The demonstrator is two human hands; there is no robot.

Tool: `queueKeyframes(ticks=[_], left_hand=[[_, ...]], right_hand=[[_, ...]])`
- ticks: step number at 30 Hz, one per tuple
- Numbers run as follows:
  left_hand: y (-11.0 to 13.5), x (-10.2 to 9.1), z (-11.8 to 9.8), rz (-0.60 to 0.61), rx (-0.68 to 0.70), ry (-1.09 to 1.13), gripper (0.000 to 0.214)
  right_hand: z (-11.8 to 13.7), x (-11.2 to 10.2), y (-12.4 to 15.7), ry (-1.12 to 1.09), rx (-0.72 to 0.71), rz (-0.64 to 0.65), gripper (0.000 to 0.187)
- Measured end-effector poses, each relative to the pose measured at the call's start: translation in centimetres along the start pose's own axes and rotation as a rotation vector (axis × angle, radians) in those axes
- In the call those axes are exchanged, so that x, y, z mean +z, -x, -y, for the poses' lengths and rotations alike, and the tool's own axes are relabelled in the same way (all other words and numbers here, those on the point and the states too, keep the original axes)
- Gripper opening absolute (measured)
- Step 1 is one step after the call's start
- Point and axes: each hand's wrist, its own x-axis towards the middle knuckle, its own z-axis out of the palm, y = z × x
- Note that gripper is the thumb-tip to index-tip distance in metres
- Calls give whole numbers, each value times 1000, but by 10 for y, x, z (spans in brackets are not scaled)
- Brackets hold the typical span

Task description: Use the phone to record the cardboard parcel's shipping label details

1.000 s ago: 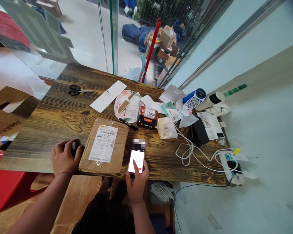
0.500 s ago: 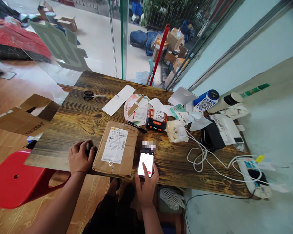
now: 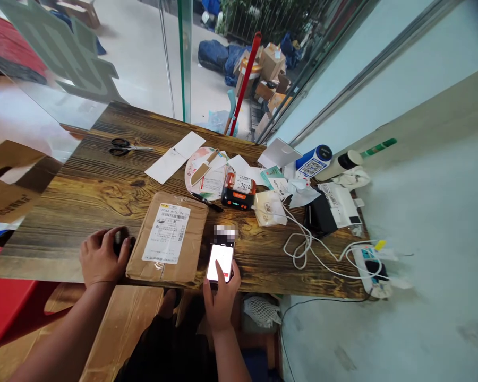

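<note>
My left hand (image 3: 101, 257) rests at the front of the wooden table (image 3: 83, 196), thumb and fingers curled about a dark rounded object (image 3: 122, 240) whose kind I cannot make out. Right beside it lies a cardboard box (image 3: 198, 223) with a white shipping label (image 3: 165, 233) facing up. My right hand (image 3: 222, 292) grips the lower end of a smartphone (image 3: 219, 254) by its sides. Its index finger touches the lit white screen. Beyond the phone stands a small black-and-orange label printer (image 3: 239, 193) with a printed label coming out.
Scissors (image 3: 127, 147) lie at the far left, and a black pen (image 3: 207, 201) behind the box. White cables (image 3: 302, 241) run to a power strip (image 3: 370, 270) on the right. A red stool (image 3: 11, 302) stands at the left, and a glass partition (image 3: 185, 63) behind the table.
The camera view has swung to the right, so everything appears further left. Both hands keep their places, the left on the dark object and the right on the smartphone.
</note>
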Motion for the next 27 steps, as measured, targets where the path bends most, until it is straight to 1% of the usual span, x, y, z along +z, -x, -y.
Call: queueKeyframes(ticks=[5, 13, 20, 24, 27], left_hand=[[1, -1, -3, -19, 15, 12, 43], [1, -4, -6, -28, 11, 66, 38], [1, 0, -1, 14, 2, 3, 44], [0, 0, -3, -5, -19, -8, 44], [0, 0, -3, -7, -7, -24, 43]], right_hand=[[0, 0, 0, 1, 1, 6, 46], [2, 0, 0, 3, 1, -7, 47], [1, 1, 1, 4, 17, -6, 46], [0, 1, 1, -1, -4, -30, 45], [-2, 2, 1, -4, -8, -45, 44]])
